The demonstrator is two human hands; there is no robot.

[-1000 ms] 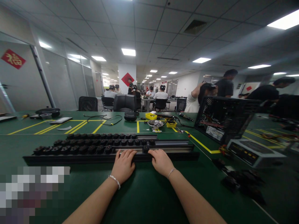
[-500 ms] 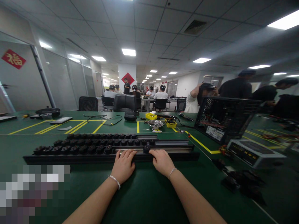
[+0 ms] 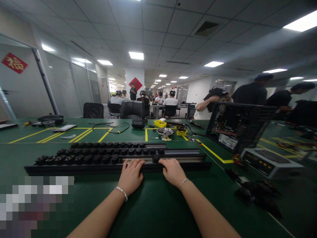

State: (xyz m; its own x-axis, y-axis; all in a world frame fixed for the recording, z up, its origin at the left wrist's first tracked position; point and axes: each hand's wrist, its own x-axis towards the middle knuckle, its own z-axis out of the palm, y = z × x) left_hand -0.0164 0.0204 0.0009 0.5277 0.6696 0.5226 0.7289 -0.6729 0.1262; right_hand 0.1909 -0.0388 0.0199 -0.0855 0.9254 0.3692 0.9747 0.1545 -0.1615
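A long black rack of parallel rails [image 3: 81, 170] lies across the green table in front of me, with rows of round black knob-like parts [image 3: 79, 158] filling its left side. My left hand [image 3: 130, 173] lies over the front rail, fingers stretched out and slightly apart, thumb to the right. My right hand [image 3: 173, 171] rests on the same rail farther right, its fingers extended and its fingertips beside a single black part [image 3: 156, 158] in the front channel. Whether they touch that part I cannot tell. Bare silvery channel shows between and beside my hands.
An opened computer case [image 3: 240, 127] stands at the right, with a power supply unit [image 3: 269, 162] before it. Beyond the rack are a metal bowl [image 3: 164, 132], yellow trays [image 3: 160, 123] and a black cable [image 3: 111, 125]. Dark blurred parts [image 3: 257, 193] lie at right. A person [image 3: 204, 107] sits across.
My right hand has shifted very slightly right, and the single black part looks a little higher or turned. My left hand stays put. The person across has lowered an arm.
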